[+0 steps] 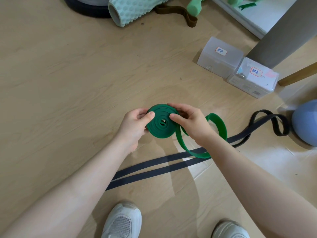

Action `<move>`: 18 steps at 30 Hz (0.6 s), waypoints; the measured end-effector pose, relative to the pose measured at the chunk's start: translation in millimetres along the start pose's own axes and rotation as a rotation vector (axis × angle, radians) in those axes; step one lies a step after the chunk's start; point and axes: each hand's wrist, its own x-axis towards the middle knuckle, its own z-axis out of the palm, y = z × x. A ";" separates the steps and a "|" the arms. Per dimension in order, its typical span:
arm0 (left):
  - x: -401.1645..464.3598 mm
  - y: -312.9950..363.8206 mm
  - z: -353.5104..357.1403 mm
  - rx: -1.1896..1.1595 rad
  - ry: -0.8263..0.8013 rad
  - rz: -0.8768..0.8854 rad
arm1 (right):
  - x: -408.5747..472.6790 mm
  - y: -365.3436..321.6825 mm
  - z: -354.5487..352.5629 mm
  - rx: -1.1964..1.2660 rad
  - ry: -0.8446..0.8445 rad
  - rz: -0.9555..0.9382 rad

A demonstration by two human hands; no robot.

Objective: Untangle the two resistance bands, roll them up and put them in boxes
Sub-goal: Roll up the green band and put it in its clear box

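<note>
A green resistance band (160, 129) is mostly wound into a flat coil held above the floor. My left hand (135, 127) grips the coil's left side, thumb on top. My right hand (190, 123) pinches the coil's right side, and a loose green loop hangs past my right wrist. A dark grey band (171, 164) lies stretched along the floor under my arms, apart from the green one, with its far end looped at the right. Two translucent lidded boxes stand at the upper right: one labelled box (220, 57) further away, another (253, 78) nearer.
A mint foam roller (130, 9), a brown band (180, 13) and a green dumbbell (193, 6) lie at the top. A blue ball (305, 122) sits at the right edge beside a wooden furniture leg (298, 74). White shoes show at the bottom.
</note>
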 end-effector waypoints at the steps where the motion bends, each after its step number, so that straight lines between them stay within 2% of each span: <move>1: -0.4 1.0 -1.2 -0.004 -0.047 -0.017 | 0.4 -1.8 -2.7 -0.028 -0.009 -0.013; 3: -0.1 5.5 -5.1 0.072 -0.170 -0.048 | 0.3 -3.9 -10.5 -0.079 -0.066 -0.011; 6: 1.9 14.4 -7.9 0.378 -0.312 -0.062 | -3.2 -7.3 -19.3 -0.260 -0.191 -0.022; 8: 1.7 16.3 -3.0 0.469 -0.356 -0.069 | -2.2 -10.9 -22.8 -0.494 -0.253 -0.136; 10: -0.2 13.4 3.4 0.458 -0.340 -0.057 | 0.5 -15.1 -25.5 -0.630 -0.303 -0.217; 15: -1.4 3.1 10.0 0.396 -0.264 0.028 | 1.7 -13.4 -26.2 -0.610 -0.280 -0.219; 18: -0.6 2.2 6.7 0.387 -0.277 0.028 | 0.2 -7.2 -22.3 -0.511 -0.211 -0.138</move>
